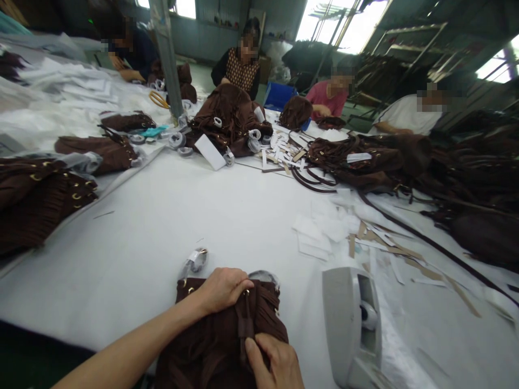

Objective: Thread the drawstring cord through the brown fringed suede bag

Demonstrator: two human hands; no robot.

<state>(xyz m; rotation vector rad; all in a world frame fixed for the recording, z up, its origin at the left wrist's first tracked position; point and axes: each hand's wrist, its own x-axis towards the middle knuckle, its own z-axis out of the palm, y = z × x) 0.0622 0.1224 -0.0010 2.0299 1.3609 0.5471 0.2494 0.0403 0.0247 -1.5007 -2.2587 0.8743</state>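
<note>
A dark brown fringed drawstring bag (pixel 198 346) with gold eyelets lies at the table's near edge in front of me. My left hand (pixel 227 289) is closed on its top rim, beside a gold eyelet. Lower down, my right hand (pixel 275 359) pinches the end of the brown drawstring (pixel 245 328), just below its slider. A ring wrapped in clear plastic (pixel 198 260) sticks up from the bag's left corner. More plastic wrapping (pixel 264 277) shows at its right corner. The bag's lower part runs out of view.
A grey tape dispenser (pixel 344 324) stands to my right. Paper scraps (pixel 320 232) and card strips lie beyond it. Brown bags are piled at the left (pixel 44 200), the far middle (pixel 227 116) and the right (pixel 389 156). Several co-workers sit across the table, near a metal post (pixel 167 59).
</note>
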